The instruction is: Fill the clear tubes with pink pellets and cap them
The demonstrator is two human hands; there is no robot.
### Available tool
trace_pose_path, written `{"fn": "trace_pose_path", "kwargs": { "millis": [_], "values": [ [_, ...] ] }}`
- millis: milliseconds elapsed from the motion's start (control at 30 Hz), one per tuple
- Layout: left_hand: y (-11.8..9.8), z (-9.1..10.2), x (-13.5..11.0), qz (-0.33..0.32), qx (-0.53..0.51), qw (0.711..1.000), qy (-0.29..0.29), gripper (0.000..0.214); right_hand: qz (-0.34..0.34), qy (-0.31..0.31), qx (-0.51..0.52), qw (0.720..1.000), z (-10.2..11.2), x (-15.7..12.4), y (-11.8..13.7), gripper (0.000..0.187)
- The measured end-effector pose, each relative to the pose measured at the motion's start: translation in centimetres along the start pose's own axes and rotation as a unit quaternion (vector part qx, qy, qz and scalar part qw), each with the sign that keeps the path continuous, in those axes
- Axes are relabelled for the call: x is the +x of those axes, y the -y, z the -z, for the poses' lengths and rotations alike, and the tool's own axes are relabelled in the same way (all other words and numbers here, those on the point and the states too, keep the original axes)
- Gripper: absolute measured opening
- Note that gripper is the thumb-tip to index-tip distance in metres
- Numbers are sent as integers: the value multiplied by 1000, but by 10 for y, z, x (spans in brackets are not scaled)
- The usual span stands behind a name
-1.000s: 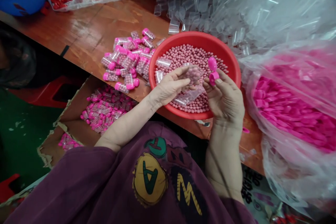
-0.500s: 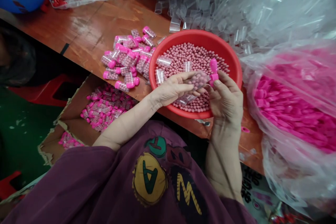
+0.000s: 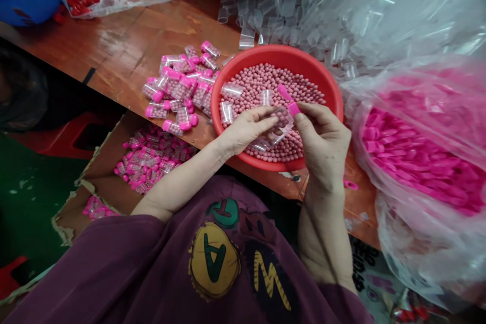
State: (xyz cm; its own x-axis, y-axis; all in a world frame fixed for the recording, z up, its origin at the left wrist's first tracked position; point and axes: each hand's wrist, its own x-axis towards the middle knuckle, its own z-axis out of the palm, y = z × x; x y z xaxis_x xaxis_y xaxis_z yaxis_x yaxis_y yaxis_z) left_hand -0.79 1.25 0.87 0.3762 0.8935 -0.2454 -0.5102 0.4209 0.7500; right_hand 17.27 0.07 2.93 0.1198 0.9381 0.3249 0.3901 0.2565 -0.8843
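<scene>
Left hand (image 3: pixel 248 129) and right hand (image 3: pixel 324 144) meet over the red bowl (image 3: pixel 277 51).
The left hand grips a clear tube (image 3: pixel 280 117) full of pink beads, held just above the loose beads (image 3: pixel 266 78) in the bowl. The right hand pinches a pink cap (image 3: pixel 293 108) against the tube's end. Capped tubes (image 3: pixel 178 86) lie piled on the table (image 3: pixel 132 45) left of the bowl; a bag (image 3: pixel 410 157) of caps sits to the right.

1. Small packing workshop: worn wooden bench (image 3: pixel 125 45).
2. Landmark: red basin (image 3: pixel 277 50) of pink beads (image 3: pixel 266 78).
3. Right of basin: bagged pink caps (image 3: pixel 410 157).
4. Behind basin: empty clear tubes (image 3: pixel 288 5).
5. Left of basin: filled tubes (image 3: pixel 178 83), carton (image 3: pixel 106 162).
</scene>
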Motion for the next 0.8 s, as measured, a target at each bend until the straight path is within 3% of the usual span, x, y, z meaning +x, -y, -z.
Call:
{"fn": "trace_pose_path", "kwargs": {
  "millis": [100,300,567,700,800],
  "values": [
    [0,0,1,5,-3,1000,-8,23,46,10,-58,997,0,1,8,19],
    [-3,-2,2,19,-16,999,-36,17,65,21,-51,996,0,-1,14,16],
    [-5,-9,-1,3,-17,996,-83,8,96,43,-157,982,-12,-6,14,25],
    [-5,-9,-2,-10,-13,994,-104,7,137,35,-110,984,-19,-18,3,33],
    [-5,-7,-2,2,-14,997,-77,19,91,40,-46,994,-15,-19,-6,28]
  ]
}}
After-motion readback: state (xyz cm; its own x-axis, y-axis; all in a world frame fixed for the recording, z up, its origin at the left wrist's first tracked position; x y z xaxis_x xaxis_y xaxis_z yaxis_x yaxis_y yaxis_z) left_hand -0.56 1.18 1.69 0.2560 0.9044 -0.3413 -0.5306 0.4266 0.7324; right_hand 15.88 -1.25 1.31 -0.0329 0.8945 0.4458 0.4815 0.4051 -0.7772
